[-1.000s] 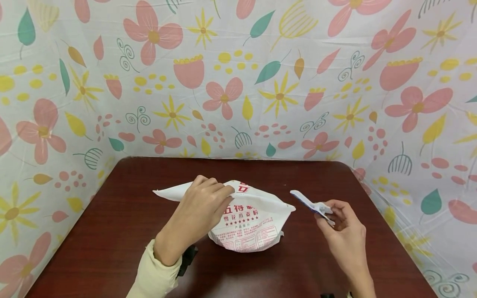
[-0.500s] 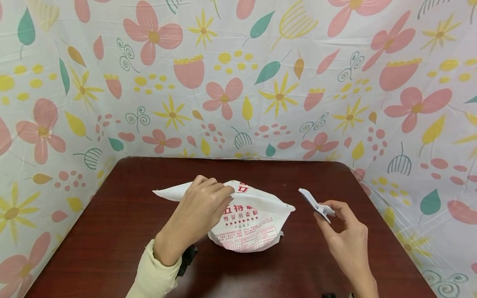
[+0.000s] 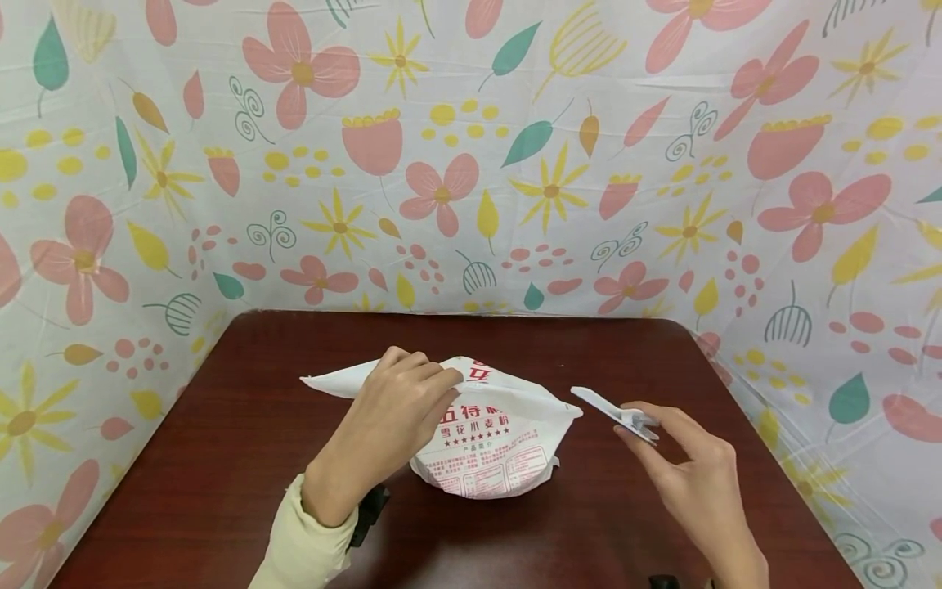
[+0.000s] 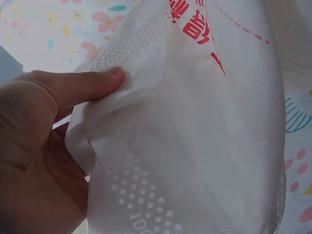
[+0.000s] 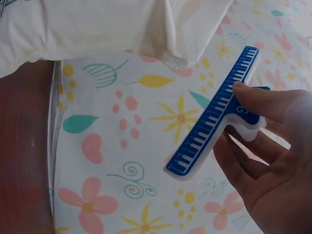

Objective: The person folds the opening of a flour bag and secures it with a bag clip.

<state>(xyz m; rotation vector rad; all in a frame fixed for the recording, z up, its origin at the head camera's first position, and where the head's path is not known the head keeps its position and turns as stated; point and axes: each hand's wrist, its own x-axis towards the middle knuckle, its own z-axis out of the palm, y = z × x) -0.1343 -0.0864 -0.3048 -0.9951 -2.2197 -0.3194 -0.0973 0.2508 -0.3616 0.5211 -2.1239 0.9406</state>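
A white flour bag (image 3: 486,450) with red printing stands in the middle of the table, its top edge folded over. My left hand (image 3: 401,413) grips that folded top. In the left wrist view the thumb (image 4: 97,84) lies along the white plastic of the bag (image 4: 195,146), with the other fingers behind it. To the right of the bag, my right hand (image 3: 695,470) pinches a clip (image 3: 611,411) above the table. The right wrist view shows the clip's long blue bar (image 5: 214,112) with a piano-key pattern, thumb on one handle and fingers beneath.
The dark red-brown table (image 3: 221,491) has rounded far corners. A white curtain (image 3: 471,164) printed with flowers and leaves hangs behind it and along both sides. A cream sleeve (image 3: 305,540) and a black wrist strap (image 3: 370,515) are on the left arm.
The clip has turned in my right hand, first swinging right, then back left so its tip now lies close to the bag's right corner. My left hand and the bag stay in place.
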